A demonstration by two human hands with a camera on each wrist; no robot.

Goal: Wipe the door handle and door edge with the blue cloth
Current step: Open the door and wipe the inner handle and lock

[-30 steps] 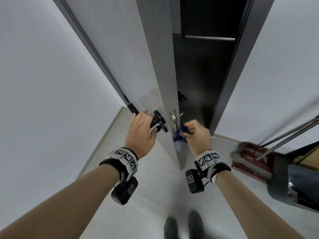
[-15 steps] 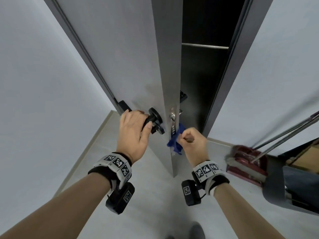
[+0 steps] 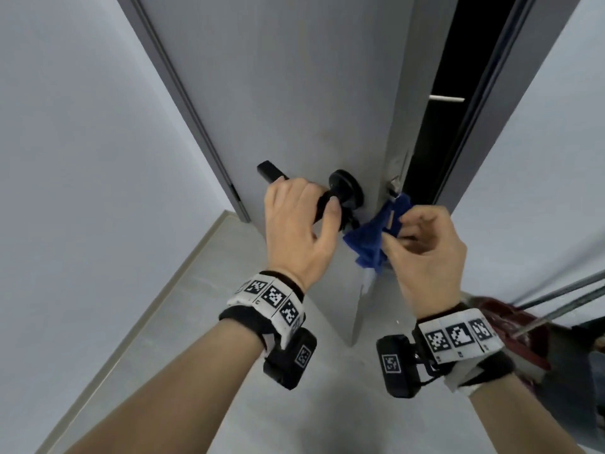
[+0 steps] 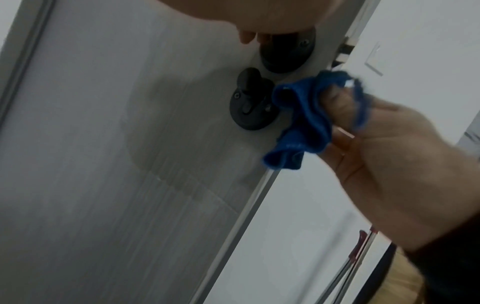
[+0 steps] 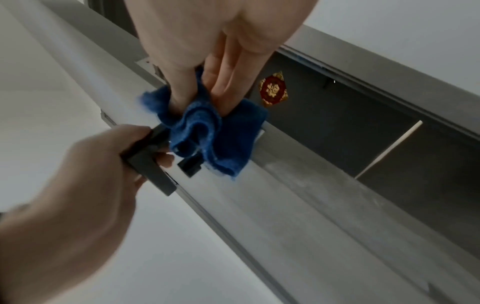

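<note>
A grey door [image 3: 294, 93] stands ajar, its narrow edge [image 3: 393, 152] facing me. My left hand [image 3: 301, 224] grips the black lever handle [image 3: 271, 173] beside its round rose [image 3: 347, 188]. My right hand [image 3: 422, 247] pinches a crumpled blue cloth [image 3: 370, 237] against the door edge just below the metal latch plate [image 3: 394, 181]. In the left wrist view the blue cloth [image 4: 306, 123] sits beside the black thumb-turn lock [image 4: 249, 102]. The right wrist view shows the cloth [image 5: 215, 133] bunched round my fingers [image 5: 226, 82] on the edge, with the left hand [image 5: 91, 174] on the handle [image 5: 150, 164].
A dark door frame [image 3: 484, 103] and dark opening [image 3: 438, 136] lie right of the edge. A red dustpan [image 3: 510, 326] with metal poles [image 3: 563, 303] stands at the lower right. White walls [image 3: 82, 158] close in on both sides; grey floor [image 3: 327, 404] lies below.
The door has swung toward the frame, narrowing the gap. My view has tilted up and closer. The right hand with the cloth stays at the edge below the latch.
</note>
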